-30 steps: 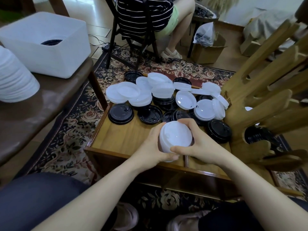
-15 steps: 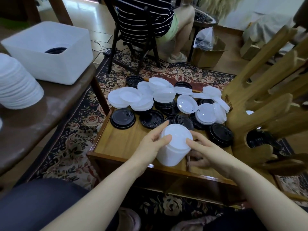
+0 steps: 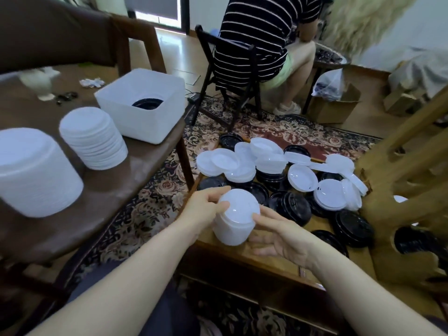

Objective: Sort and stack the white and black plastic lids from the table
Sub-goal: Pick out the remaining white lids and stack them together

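Observation:
I hold a short stack of white lids (image 3: 236, 219) above the near left corner of the low wooden table (image 3: 225, 251). My left hand (image 3: 203, 209) grips the stack's left side, thumb on the top lid. My right hand (image 3: 278, 236) lies palm up against its right side, fingers straight, index touching near the top. Loose white lids (image 3: 242, 161) and black lids (image 3: 295, 207) lie heaped across the table behind the stack. Two taller stacks of white lids (image 3: 93, 139) (image 3: 34, 170) stand on the brown table (image 3: 109, 202) to the left.
A white bin (image 3: 143, 122) with black lids (image 3: 148, 104) inside sits at the brown table's far corner. A person in a striped shirt (image 3: 257, 32) sits on a dark chair beyond. A wooden chair frame (image 3: 400, 178) crowds the right side, with more black lids (image 3: 412, 241) behind it.
The stack has shifted left toward the table's corner. My right hand has loosened from gripping it to lying straight against its side. My view has swung left and up.

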Tool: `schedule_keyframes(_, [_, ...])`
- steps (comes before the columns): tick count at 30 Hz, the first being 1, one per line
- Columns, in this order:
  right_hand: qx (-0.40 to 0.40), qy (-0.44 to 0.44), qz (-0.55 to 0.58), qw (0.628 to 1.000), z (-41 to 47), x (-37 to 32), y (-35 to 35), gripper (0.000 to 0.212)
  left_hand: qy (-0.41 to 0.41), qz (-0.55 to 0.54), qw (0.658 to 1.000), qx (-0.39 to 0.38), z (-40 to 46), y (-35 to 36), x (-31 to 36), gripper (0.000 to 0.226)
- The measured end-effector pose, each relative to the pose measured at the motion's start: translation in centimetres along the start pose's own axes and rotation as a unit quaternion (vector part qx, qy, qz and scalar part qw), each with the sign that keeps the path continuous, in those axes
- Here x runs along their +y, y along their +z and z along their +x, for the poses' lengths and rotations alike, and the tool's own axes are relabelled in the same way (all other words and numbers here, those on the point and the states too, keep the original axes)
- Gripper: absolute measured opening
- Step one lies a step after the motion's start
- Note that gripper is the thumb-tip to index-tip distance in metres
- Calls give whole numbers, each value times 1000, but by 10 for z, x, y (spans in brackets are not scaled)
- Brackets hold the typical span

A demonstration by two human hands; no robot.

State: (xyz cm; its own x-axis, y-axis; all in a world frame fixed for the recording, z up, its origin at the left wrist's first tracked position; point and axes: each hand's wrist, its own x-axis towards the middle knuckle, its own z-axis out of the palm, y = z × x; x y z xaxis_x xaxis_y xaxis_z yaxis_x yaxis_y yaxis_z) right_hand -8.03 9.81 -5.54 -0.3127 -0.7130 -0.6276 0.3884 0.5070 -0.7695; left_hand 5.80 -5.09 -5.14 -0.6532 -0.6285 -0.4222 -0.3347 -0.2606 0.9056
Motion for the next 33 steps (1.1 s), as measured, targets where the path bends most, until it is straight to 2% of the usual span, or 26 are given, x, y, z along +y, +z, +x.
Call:
schedule_keyframes(2, [-3, -4, -2, 1000, 9, -4, 19, 50, 4, 31, 999, 18, 2, -21, 5, 40])
schedule_keyframes(6, [7, -17, -14, 1000, 20, -7, 43, 55, 21, 65, 997, 31, 2, -45, 9, 38])
schedule_keyframes(16, [-10, -32, -32, 999, 29, -8, 57, 49, 54, 148, 985, 72, 5, -63, 10, 40])
schedule_keyframes(18, [-11, -37, -44, 998, 27, -9, 56, 49, 67, 191, 976, 82, 4, -62, 10, 42])
schedule_keyframes(20, [1, -58, -83, 995, 23, -11, 51, 48, 99, 273, 952, 101, 0, -55, 13, 46])
schedule_keyframes(23, [55, -113, -159, 979, 15, -18, 33, 44, 192, 343, 912, 114, -13, -30, 21, 45])
schedule_keyframes(27, [155, -187, -247, 938, 3, -29, -3, 39, 302, 399, 860, 99, -19, 13, 26, 41])
schedule_keyframes(30, [214, -217, -281, 910, -5, -32, -36, 37, 314, 397, 861, 57, -12, 42, 25, 40])
schedule_keyframes(33, [260, -225, -300, 890, -10, -28, -65, 40, 294, 440, 848, -40, 0, 61, 18, 43])
